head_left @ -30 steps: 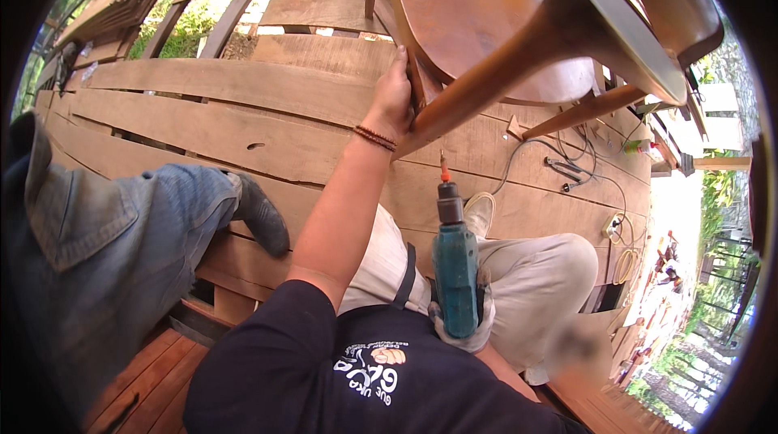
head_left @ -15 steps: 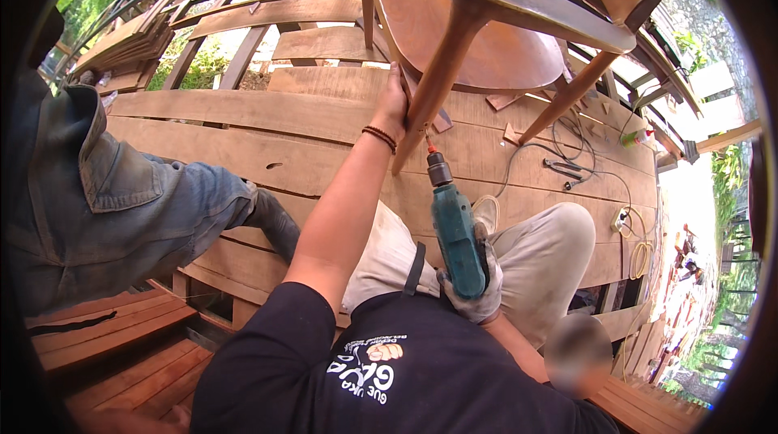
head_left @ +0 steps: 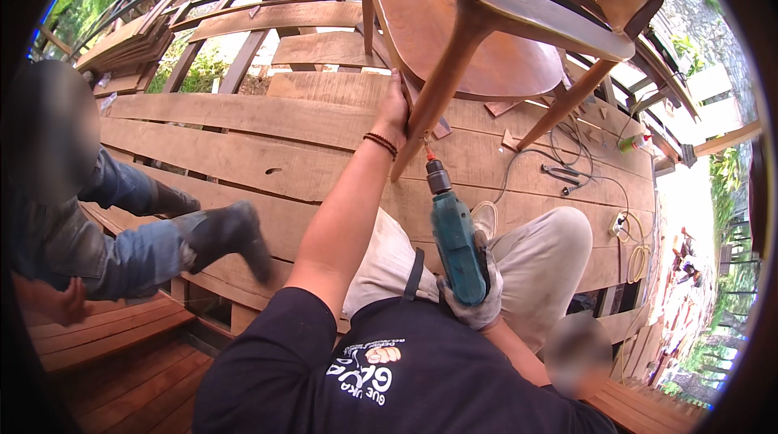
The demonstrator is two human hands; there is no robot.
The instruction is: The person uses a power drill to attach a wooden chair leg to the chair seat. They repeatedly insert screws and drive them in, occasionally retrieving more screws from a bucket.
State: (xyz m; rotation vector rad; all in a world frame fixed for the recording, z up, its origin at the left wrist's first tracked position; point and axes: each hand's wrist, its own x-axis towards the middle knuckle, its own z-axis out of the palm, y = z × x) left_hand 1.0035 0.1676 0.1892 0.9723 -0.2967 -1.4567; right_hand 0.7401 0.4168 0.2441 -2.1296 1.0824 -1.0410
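A brown wooden chair (head_left: pixel 466 25) stands in front of me with its armrest toward me. My left hand (head_left: pixel 394 110), bare with a beaded bracelet at the wrist, is closed around the near chair leg (head_left: pixel 435 94); part of the fingers is hidden behind it. In my right hand (head_left: pixel 483 296), which wears a grey-white work glove, is a teal power drill (head_left: pixel 458 248), held by its rear body. The drill's dark chuck (head_left: pixel 438 177) carries an orange-red bit holder (head_left: pixel 431 155). Its tip meets or nearly touches the lower part of that leg.
Plank decking (head_left: pixel 316 142) has open gaps beyond it. Right of the chair lie a black cable (head_left: pixel 596 173), pliers (head_left: pixel 561 172), a green bottle (head_left: pixel 630 142) and a power socket (head_left: pixel 621 222). Another person's boot (head_left: pixel 227 235) is close on my left. Stacked boards (head_left: pixel 121 49) lie far left.
The other person on my left has shifted further left and lower, with the boots now showing. My hands, the drill and the chair have barely moved.
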